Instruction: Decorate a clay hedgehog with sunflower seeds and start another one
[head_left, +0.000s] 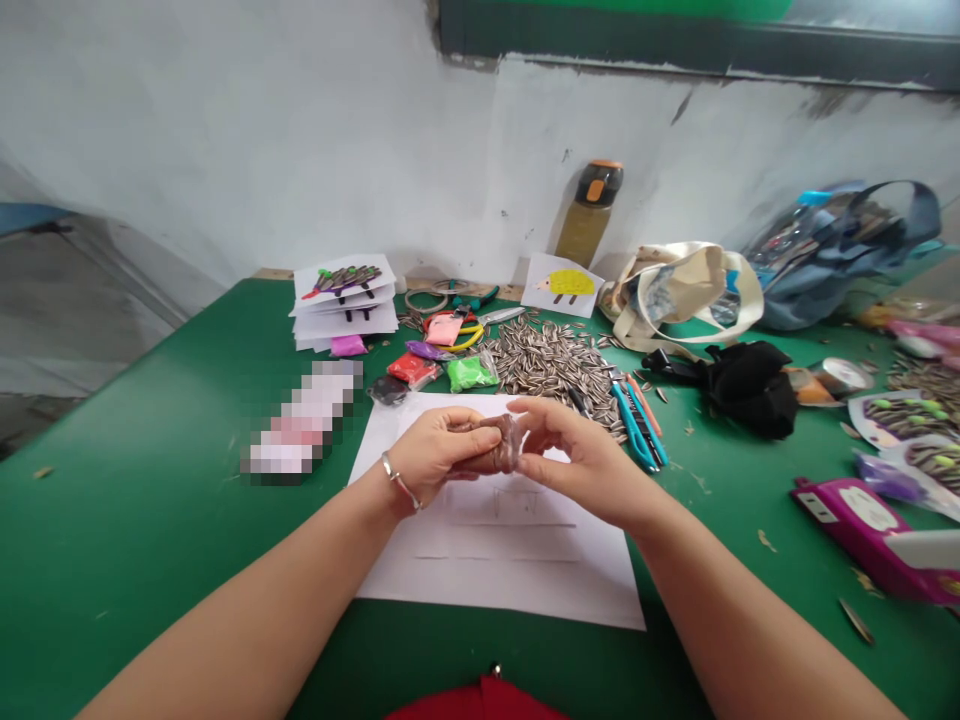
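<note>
My left hand (442, 450), with a silver bangle at the wrist, is closed round a clear plastic packet of brown modelling clay (486, 458), its thumb lying on top. At the packet's right end, the curled fingers and thumb of my right hand (566, 455) grip the loose plastic; the exact contact is partly hidden. Both hands are above white paper sheets (405, 575), the upper one bearing faint pencil lines. Just beyond are a green clay packet (472, 373), a red one (414, 369) and a black one (388, 391).
Striped sunflower seeds (551, 355) are heaped behind my hands. A blue cutter (636, 425) lies to their right. Stacked hedgehog pictures (345, 315) stand at the back left, and a bottle (589, 215) by the wall. Bags (694, 290) and a magenta case (870, 530) occupy the right.
</note>
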